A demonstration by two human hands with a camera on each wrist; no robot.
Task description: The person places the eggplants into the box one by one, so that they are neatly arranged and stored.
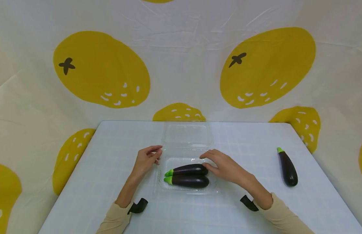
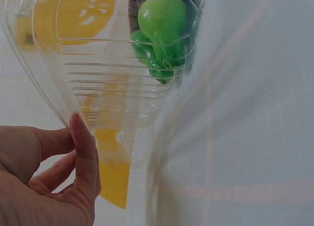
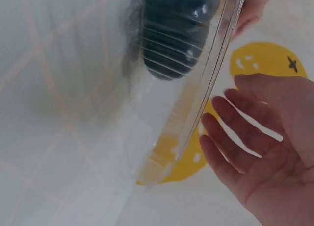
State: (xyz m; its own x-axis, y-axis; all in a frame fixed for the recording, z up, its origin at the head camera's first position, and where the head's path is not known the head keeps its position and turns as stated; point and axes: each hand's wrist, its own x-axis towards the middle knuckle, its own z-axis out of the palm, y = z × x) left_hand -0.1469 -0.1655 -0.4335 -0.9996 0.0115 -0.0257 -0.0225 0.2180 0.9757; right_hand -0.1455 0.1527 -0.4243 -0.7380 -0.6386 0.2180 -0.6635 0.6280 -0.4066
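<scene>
A person in beige sleeves [image 1: 115, 217] works over a white, faintly checked bench [image 1: 90, 185], with two glossy, dark purple eggplants with bright green stem ends [image 1: 189, 181] lying side by side in a clear plastic hinged container [image 1: 187, 192]. The pair rest lengthwise across the base, stem ends toward the person's left and rounded ends toward the right. The container's transparent lid [image 1: 187, 134] lies folded back flat on the far side.

The left hand [image 1: 146, 161] is at the container's left edge, near the hinge side, where thumb and forefinger pinch the thin plastic rim. The right hand [image 1: 226, 165] hovers over the opposite edge, its fingers loosely bent, spread and released, holding nothing; the wrist view shows them just beside the rim, apart from it.

A third dark purple eggplant with a green tip [image 1: 287, 167] lies alone on the bench, well apart to the person's right, its stem end pointing away from the person. Black bands [image 1: 139, 206] show at both cuffs. Behind the bench hangs a pale cloth backdrop [image 1: 184, 65] printed with large yellow fruit shapes.
</scene>
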